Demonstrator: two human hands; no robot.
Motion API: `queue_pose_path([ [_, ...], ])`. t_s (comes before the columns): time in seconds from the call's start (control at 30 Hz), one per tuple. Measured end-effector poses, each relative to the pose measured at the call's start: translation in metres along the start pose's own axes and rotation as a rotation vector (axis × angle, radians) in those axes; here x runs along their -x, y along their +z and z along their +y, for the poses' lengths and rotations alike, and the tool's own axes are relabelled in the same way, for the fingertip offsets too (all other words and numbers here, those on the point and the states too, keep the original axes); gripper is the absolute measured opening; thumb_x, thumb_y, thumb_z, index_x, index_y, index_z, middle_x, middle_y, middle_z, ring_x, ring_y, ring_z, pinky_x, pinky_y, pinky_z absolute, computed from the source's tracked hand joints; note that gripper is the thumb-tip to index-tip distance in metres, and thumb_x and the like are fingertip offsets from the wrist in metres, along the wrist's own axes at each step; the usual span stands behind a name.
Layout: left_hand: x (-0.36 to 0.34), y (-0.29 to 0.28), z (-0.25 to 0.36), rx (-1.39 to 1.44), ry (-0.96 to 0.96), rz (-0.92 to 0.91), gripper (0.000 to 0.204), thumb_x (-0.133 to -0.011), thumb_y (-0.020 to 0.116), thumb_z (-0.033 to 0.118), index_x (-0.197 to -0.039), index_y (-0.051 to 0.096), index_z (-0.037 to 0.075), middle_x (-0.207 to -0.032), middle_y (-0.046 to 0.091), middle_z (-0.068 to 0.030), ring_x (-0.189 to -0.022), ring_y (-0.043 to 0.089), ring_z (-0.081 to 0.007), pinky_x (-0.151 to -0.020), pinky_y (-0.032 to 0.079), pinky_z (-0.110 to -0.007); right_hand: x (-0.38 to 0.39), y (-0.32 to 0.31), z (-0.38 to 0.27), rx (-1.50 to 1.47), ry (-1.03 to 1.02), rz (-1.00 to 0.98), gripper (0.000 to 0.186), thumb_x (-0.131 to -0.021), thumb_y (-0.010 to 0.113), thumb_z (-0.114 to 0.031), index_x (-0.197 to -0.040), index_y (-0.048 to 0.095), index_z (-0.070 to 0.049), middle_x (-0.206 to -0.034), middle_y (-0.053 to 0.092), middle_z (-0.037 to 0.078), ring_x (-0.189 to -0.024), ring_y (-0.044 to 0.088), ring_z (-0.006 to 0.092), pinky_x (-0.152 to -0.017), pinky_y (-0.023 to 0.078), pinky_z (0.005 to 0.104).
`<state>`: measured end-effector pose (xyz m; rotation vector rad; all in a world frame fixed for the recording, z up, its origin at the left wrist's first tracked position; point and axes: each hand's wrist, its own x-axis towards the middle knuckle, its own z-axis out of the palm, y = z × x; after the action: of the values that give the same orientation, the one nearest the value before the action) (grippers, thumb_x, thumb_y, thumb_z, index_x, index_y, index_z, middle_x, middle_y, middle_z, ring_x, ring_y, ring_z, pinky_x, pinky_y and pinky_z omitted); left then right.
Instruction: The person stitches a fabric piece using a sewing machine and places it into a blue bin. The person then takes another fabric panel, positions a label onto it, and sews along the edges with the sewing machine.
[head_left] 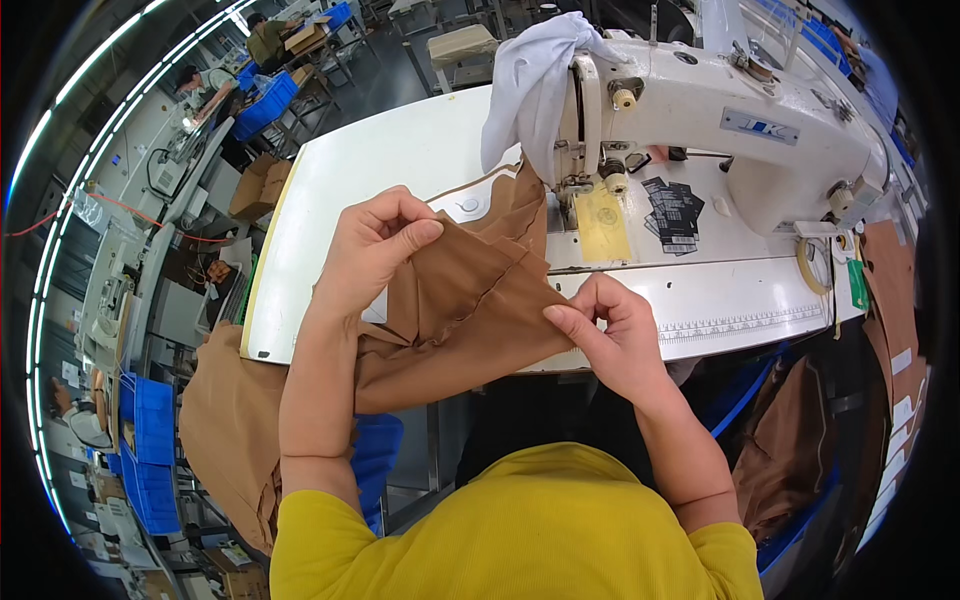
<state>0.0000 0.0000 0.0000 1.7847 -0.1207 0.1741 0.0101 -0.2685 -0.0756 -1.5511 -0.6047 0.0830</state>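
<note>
My left hand point(380, 250) pinches the upper left edge of a brown fabric piece point(460, 330), thumb on top. My right hand point(615, 340) grips the fabric's right end between thumb and fingers, holding it stretched over the front of the white table. A seam runs diagonally across the cloth, and more brown fabric hangs over the table's left front. Just beyond my hands stands a white sewing machine point(730, 120) with a pale cloth point(530, 80) draped on its head. A yellow plate point(600, 228) sits by the needle area, whose needle tip I cannot make out.
Black printed labels point(668, 210) lie right of the needle area; a tape roll point(815, 268) is near the right edge. Blue bins point(150, 430) stand at the left, brown pieces point(885, 290) at the far right. Other people point(265, 45) sit at workstations in the upper left.
</note>
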Motion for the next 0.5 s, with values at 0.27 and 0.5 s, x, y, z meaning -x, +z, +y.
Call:
queue_pose_path([
  [0.27,-0.001,-0.001,0.000,0.072,-0.024,-0.010,0.008,-0.083,0.074,0.002,-0.086,0.067,0.003,-0.077,0.058,0.0048,-0.071,0.050,-0.0029,-0.063,0.039,-0.018,0.001,0.002,0.007,-0.049,-0.068,0.015,0.019,-0.092,0.068,-0.009,-0.081,0.054,-0.002,-0.067,0.054,0.002,-0.058,0.047,0.0082,-0.056,0.040,0.0244],
  [0.5,0.004,-0.014,-0.003,0.015,-0.093,0.005,0.007,-0.085,0.073,0.004,-0.089,0.067,0.003,-0.083,0.059,0.0039,-0.074,0.050,-0.0029,-0.068,0.038,-0.017,-0.018,-0.013,-0.013,0.551,-0.584,-0.140,0.021,-0.080,0.070,-0.002,-0.099,0.059,-0.004,-0.079,0.065,0.009,-0.076,0.065,0.0235,-0.067,0.050,0.0319],
])
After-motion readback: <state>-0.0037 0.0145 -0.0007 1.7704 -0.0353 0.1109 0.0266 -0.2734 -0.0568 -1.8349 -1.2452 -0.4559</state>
